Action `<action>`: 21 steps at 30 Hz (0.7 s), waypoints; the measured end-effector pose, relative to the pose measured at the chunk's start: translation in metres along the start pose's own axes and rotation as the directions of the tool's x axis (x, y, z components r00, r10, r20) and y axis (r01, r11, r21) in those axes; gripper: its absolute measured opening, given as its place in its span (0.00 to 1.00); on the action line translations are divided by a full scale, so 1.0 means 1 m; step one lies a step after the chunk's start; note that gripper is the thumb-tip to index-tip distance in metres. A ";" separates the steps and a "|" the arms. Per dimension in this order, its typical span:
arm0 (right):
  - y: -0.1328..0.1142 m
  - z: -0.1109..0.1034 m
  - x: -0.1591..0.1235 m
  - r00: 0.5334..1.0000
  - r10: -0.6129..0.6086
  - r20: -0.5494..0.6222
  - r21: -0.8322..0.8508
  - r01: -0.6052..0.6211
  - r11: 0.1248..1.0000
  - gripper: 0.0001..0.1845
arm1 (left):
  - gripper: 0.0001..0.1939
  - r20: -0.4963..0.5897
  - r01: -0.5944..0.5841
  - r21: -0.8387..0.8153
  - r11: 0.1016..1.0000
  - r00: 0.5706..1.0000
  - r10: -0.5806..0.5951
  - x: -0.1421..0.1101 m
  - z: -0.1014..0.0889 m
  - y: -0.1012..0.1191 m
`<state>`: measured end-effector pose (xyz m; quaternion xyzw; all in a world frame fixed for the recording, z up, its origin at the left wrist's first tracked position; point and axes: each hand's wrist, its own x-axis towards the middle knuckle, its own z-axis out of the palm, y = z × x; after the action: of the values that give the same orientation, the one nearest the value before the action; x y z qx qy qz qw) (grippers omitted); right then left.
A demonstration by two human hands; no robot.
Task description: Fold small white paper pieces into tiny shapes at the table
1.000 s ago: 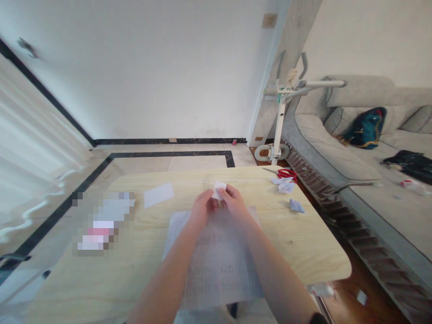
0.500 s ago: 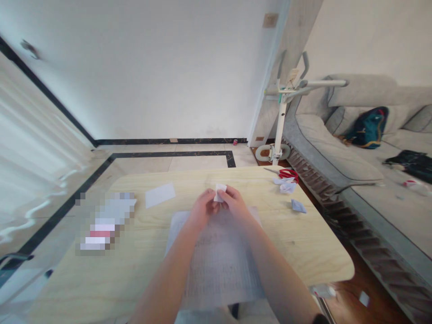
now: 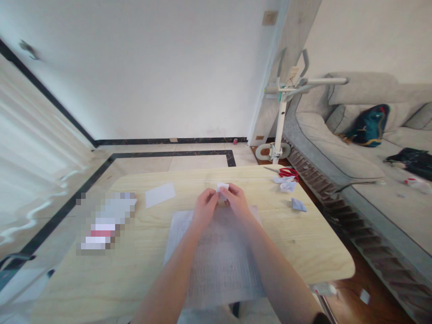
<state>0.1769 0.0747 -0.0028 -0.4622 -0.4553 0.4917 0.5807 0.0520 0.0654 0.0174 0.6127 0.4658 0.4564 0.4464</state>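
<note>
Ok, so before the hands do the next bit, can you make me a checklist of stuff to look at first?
1. Left grip on the small white paper: ok, it touches the left side.
2. Right grip on that paper too: ok.
3. Folds in that paper straight: cannot tell, the grips hide part of it.
4. Red-handled scissors away from both grips: ok, they lie near the table's far right corner.
5. Flat white sheet apart from the grips: ok, it lies to their left.
</note>
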 end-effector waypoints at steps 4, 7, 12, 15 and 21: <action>0.000 0.000 0.000 1.000 0.011 -0.028 -0.039 -0.012 0.999 0.13 | 0.15 0.022 0.000 0.027 1.000 1.000 0.000 -0.001 0.001 -0.002; -0.001 0.000 -0.001 0.998 0.030 -0.050 -0.043 -0.032 0.999 0.12 | 0.16 0.028 -0.020 0.071 0.997 0.999 0.018 -0.001 0.001 -0.002; -0.003 0.001 -0.001 0.995 0.052 -0.079 0.005 -0.052 0.999 0.11 | 0.18 0.079 -0.031 0.096 0.995 0.997 0.024 -0.001 0.000 -0.002; -0.003 0.002 0.000 0.997 0.029 -0.067 0.038 -0.026 0.999 0.10 | 0.18 0.080 -0.042 0.103 0.994 0.996 0.034 -0.001 0.000 -0.003; -0.006 0.004 -0.002 0.999 0.012 -0.051 0.053 -0.010 0.999 0.07 | 0.15 0.105 -0.032 0.106 0.994 0.994 0.021 -0.002 0.001 -0.005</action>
<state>0.1741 0.0727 0.0039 -0.4619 -0.4246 0.4945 0.6015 0.0514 0.0637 0.0120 0.6648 0.4577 0.4043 0.4303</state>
